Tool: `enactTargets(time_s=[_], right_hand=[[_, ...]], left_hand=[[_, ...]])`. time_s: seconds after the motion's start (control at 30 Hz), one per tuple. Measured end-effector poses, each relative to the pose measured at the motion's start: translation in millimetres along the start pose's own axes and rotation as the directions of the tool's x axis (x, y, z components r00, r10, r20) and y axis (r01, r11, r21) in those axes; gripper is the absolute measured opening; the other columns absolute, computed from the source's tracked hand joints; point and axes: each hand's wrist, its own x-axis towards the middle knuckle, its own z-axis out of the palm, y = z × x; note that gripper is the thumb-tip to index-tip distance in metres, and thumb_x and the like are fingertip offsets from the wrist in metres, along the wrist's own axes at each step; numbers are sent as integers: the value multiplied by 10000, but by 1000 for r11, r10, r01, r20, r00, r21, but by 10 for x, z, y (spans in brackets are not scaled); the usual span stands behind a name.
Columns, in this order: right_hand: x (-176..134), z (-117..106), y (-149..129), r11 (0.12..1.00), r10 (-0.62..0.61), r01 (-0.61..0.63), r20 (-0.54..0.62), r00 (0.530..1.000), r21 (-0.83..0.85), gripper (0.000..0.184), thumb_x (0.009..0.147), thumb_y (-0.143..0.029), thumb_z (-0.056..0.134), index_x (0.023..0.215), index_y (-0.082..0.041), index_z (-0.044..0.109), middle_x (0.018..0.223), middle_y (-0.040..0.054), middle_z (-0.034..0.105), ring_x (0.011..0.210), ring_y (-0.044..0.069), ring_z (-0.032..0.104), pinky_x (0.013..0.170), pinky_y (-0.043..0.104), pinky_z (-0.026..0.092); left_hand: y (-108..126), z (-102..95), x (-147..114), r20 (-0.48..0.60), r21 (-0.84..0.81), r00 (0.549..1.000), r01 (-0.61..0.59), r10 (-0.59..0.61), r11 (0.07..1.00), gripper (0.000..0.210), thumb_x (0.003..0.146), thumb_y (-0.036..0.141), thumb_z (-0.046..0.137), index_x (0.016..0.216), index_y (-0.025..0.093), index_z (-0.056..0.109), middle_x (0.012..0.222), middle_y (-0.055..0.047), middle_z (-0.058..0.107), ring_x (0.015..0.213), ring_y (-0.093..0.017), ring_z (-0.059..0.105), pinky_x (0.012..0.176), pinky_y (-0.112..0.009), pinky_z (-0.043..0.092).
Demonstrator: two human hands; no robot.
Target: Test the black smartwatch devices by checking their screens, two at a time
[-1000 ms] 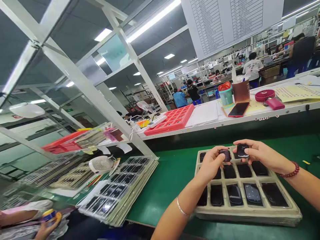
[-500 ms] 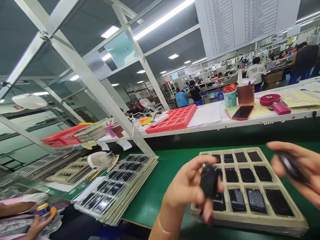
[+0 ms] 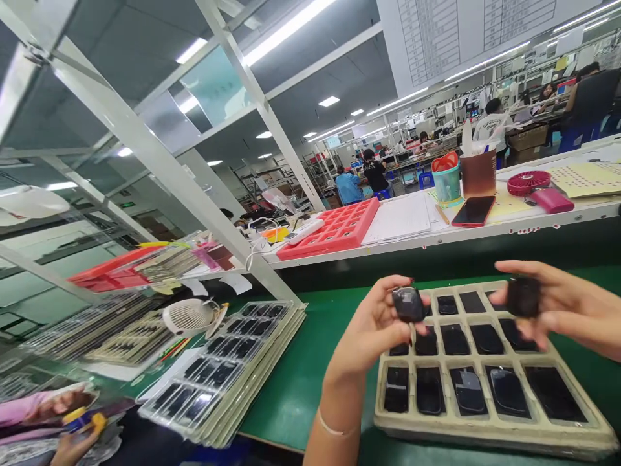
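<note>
My left hand [image 3: 361,336] grips a small glossy black piece with rounded corners [image 3: 408,304] between thumb and fingers, raised over the left back part of a beige tray [image 3: 485,428]. On the other side, my right hand [image 3: 567,307] has its fingers around a similar dark rounded piece [image 3: 524,296], somewhat blurred, above the tray's back right. The two pieces are apart. Beneath them, the tray's compartments hold several flat black parts [image 3: 467,389]; my hands hide some of the back compartments.
Left of the tray stands a stack of trays [image 3: 272,364] with dark parts on top. Behind it is a white fan [image 3: 187,317]. A shelf bears a red tray [image 3: 334,230], a phone [image 3: 474,211] and cups. At far left, a co-worker's hands hold a yellow-and-blue jar [image 3: 76,419].
My left hand has risen slightly, and its piece now shows a glossy face. My right hand has moved left, closer to the left, and its piece has turned. The view has shifted slightly.
</note>
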Motion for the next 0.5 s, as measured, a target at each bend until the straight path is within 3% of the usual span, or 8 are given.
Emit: enactTargets(time_s=[0.1, 0.23, 0.4, 0.5], right_hand=[[275, 73, 12, 994, 26, -30, 36, 999, 108, 620, 842, -502, 771, 1389, -267, 595, 1119, 135, 734, 691, 220, 671, 575, 346, 593], [449, 119, 133, 995, 25, -24, -9, 1000, 96, 386, 870, -491, 745, 1126, -206, 703, 973, 79, 743, 577, 131, 613, 519, 261, 530], [438, 128, 149, 999, 5, -5, 3, 1000, 49, 446, 843, -352, 745, 1263, -227, 661, 1139, 94, 748, 710, 164, 649, 588, 287, 585], [439, 150, 135, 1000, 14, -13, -2, 1000, 18, 469, 821, -321, 736, 1271, -218, 651, 1127, 96, 755, 704, 170, 656, 602, 304, 599]], left_hand=[[-131, -69, 389, -75, 115, 996, 60, -51, 992, 531, 767, 372, 836, 1210, 192, 604, 1079, -110, 743, 719, -160, 723, 547, -183, 464], [-325, -90, 547, -134, 231, 987, 121, -92, 965, 383, 827, 441, 735, 1032, 132, 639, 904, -97, 743, 593, -114, 659, 500, -184, 350], [-416, 7, 574, -100, 190, 987, 146, -129, 971, 430, 744, 343, 789, 1084, 150, 608, 951, -90, 740, 664, -122, 659, 544, -205, 389], [-439, 34, 581, -96, 181, 986, 149, -133, 972, 399, 726, 284, 770, 1067, 149, 611, 942, -83, 737, 660, -112, 645, 558, -207, 392]])
